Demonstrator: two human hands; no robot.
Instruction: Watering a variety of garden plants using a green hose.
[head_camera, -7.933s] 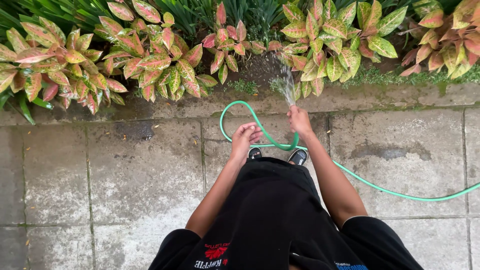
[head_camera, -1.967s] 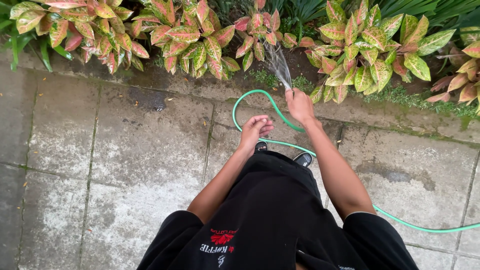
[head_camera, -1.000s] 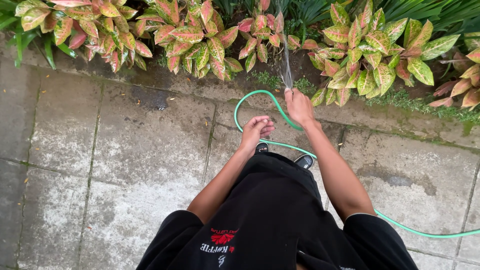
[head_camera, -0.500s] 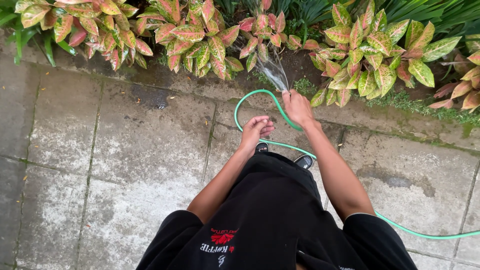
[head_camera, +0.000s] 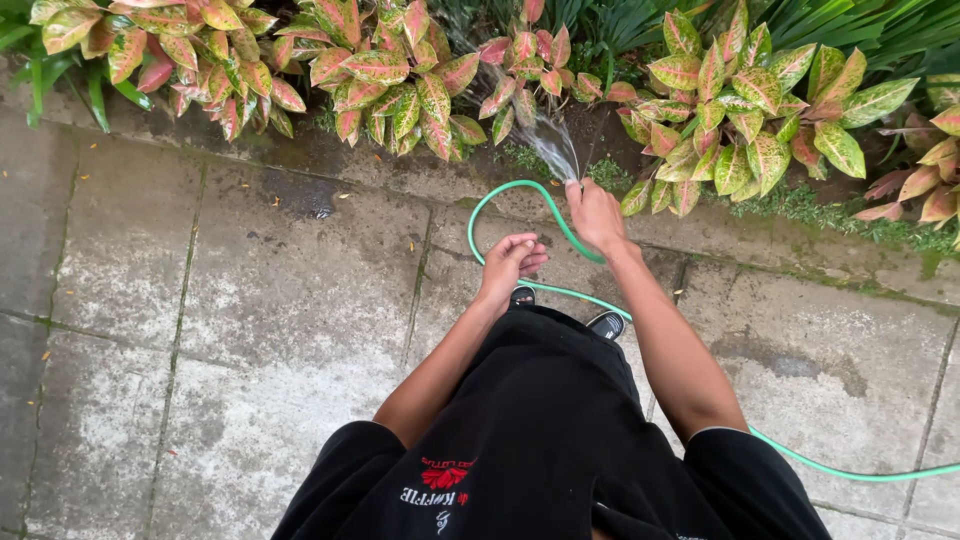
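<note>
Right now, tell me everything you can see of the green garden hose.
The green garden hose is thin, smooth and looks like flexible plastic. It runs in from the right across the concrete paving, passes by the shoes, loops near the bed's edge and ends in the right hand, which grips its tip. Water sprays from there onto the red-and-green leafy plants. The left hand does not touch it.

Soft, even overcast daylight, no hard shadows or glare; sharp thru-out, slight wide-angle stretch at edges, water spray (head_camera: 545, 135) a bit motion-blurred
</note>
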